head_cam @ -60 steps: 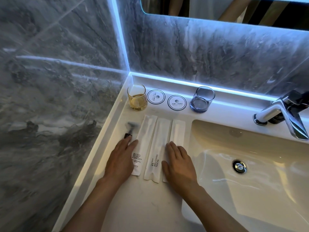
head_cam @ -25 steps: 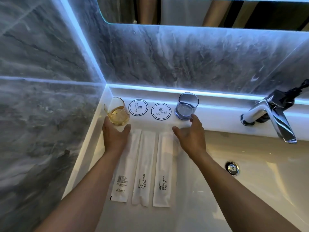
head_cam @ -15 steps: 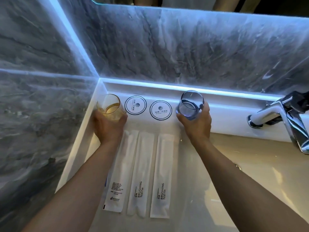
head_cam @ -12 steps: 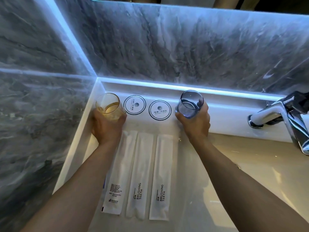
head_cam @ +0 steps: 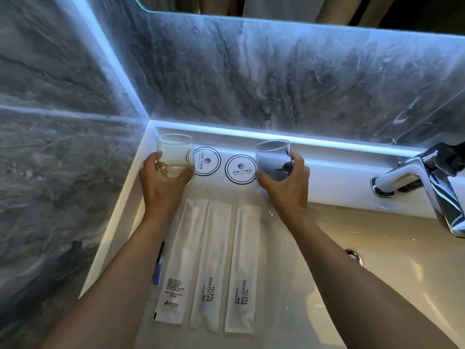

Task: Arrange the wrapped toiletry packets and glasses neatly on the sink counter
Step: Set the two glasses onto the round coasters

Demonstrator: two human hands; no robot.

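Observation:
My left hand (head_cam: 163, 185) grips an amber-tinted glass (head_cam: 175, 153) near the back left corner of the white counter (head_cam: 125, 210). A blue-tinted glass (head_cam: 273, 157) is gripped by my right hand (head_cam: 286, 190) and looks lifted and tilted. Between the glasses lie two round printed coasters (head_cam: 207, 161) (head_cam: 240, 170); the amber glass overlaps the left one's edge. Three white wrapped packets lie side by side in front: one with small print (head_cam: 181, 260) and two marked BRUSHING TEETH (head_cam: 211, 265) (head_cam: 242, 268).
A chrome faucet (head_cam: 422, 180) stands at the right, above the basin (head_cam: 377, 248) with its drain (head_cam: 353, 255). Grey marble walls close the left and back. A dark and blue item (head_cam: 158, 268) lies partly hidden under my left forearm. A lit mirror edge runs along the top.
Both hands left the packets, reached back and closed on the two glasses. The glasses have since risen slightly and shifted inward toward the coasters.

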